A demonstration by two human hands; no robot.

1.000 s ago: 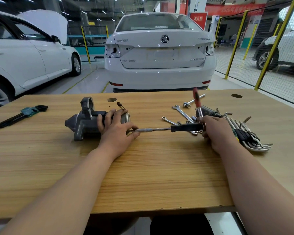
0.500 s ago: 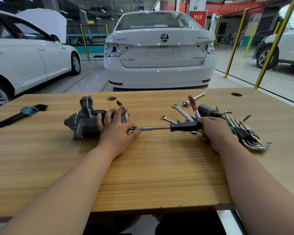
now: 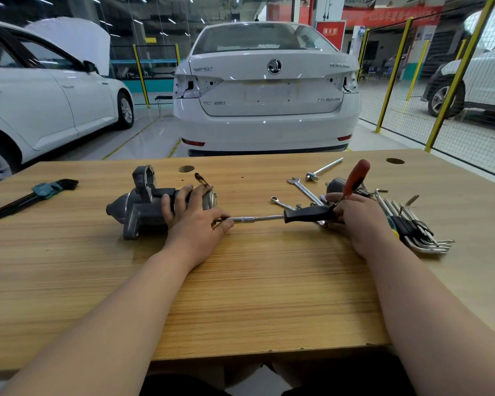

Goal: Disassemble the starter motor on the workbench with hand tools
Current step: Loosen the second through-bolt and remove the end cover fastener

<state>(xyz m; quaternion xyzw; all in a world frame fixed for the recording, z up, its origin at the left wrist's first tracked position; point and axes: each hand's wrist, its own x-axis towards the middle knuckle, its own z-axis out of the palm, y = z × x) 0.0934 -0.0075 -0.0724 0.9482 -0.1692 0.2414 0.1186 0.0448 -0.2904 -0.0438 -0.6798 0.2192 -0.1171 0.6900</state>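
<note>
One starter motor [image 3: 137, 208] lies under our left grip [image 3: 195, 224], curled round it; our right grip [image 3: 355, 218] clamps one socket driver [image 3: 306, 215]. Two hex-key sets [image 3: 412, 227] flank us.

Wooden workbench [image 3: 255, 281]: starter motor [image 3: 139, 208], hex keys [image 3: 35, 195] left, wrenches [image 3: 306, 192] right.

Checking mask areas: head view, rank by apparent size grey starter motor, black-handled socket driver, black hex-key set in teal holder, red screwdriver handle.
1. Grey starter motor.
2-3. Black-handled socket driver and black hex-key set in teal holder: alike, unranked.
4. Red screwdriver handle.
</note>
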